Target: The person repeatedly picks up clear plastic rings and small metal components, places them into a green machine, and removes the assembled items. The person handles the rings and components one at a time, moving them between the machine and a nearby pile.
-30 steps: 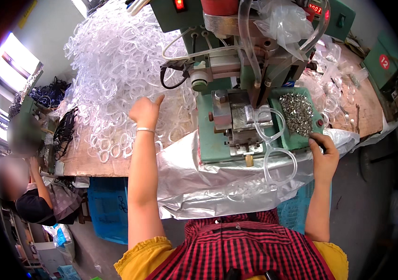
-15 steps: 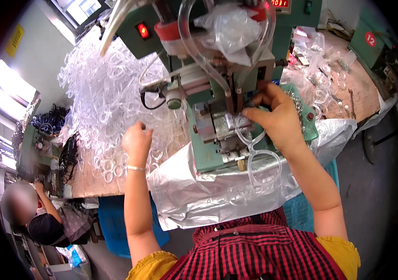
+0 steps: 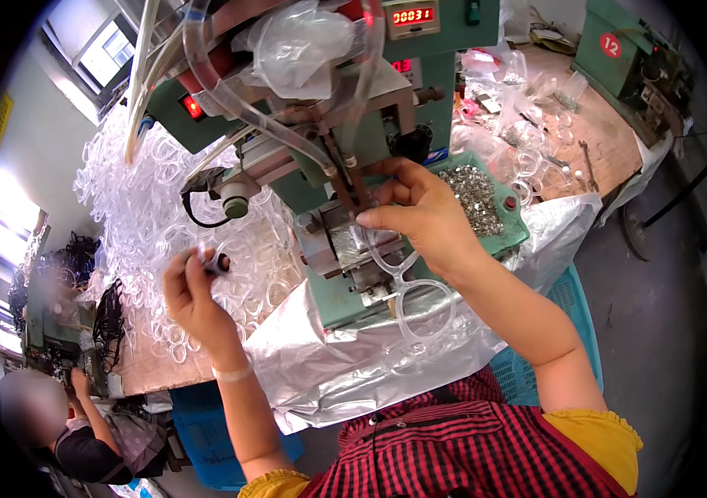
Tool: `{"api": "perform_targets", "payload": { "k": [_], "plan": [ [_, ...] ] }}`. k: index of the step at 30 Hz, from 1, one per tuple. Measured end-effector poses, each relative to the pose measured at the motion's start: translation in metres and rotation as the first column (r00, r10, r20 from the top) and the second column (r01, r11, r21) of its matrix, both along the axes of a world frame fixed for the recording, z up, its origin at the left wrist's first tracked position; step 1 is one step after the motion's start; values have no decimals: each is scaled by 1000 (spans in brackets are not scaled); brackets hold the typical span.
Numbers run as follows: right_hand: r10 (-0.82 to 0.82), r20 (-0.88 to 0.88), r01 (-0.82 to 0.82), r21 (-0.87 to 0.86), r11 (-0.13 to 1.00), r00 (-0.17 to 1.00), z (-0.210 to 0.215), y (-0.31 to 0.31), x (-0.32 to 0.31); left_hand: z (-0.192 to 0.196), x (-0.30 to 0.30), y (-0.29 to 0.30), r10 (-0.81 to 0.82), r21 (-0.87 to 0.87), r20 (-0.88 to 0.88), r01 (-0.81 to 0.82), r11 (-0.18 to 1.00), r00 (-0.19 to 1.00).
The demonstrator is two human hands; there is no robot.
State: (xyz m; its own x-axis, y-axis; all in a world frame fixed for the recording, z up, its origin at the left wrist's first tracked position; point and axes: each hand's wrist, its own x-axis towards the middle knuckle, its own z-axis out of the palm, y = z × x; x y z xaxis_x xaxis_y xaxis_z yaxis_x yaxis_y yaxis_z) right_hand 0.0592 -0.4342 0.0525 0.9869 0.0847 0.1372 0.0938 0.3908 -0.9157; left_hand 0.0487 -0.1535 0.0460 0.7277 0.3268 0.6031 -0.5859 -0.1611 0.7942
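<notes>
A green bench press stands before me, with metal feed guides coming down over its die block. My right hand is at the lower end of those guides, thumb and fingers closed on the upper end of a clear plastic ringed piece. Its lower loops hang over the front of the press. To the left, my left hand is raised with the fingers curled into a pinch. A small dark round thing shows at its fingertips; what it is cannot be made out.
Clear plastic loops are heaped on the table at left. A green tray of small metal parts adjoins the press. Bags and a wrench lie on the right-hand table. Blue crates stand below; a person works at far left.
The view has shifted, so the press sits further left. My left hand has come nearer and turned, and a dark thing now shows at its fingertips. My right hand stays at the press.
</notes>
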Motion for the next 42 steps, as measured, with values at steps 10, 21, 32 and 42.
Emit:
{"api": "perform_targets", "payload": {
  "k": [10,21,32,42],
  "plan": [
    [42,-40,-36,135,990,998,4,7,-4,59,-1,-85,-199,37,307,197,980,931],
    [-352,551,579,-815,-31,757,-61,-100,-69,17,-42,-106,-496,715,501,-16,699,710],
    [-408,522,605,-790,100,749,-70,-92,2,0,-22,-114,-474,802,490,-164,574,732],
    [-333,601,672,-721,167,727,-108,-113,14,-27,-63,-114,-332,646,262,90,758,906]
  ]
}}
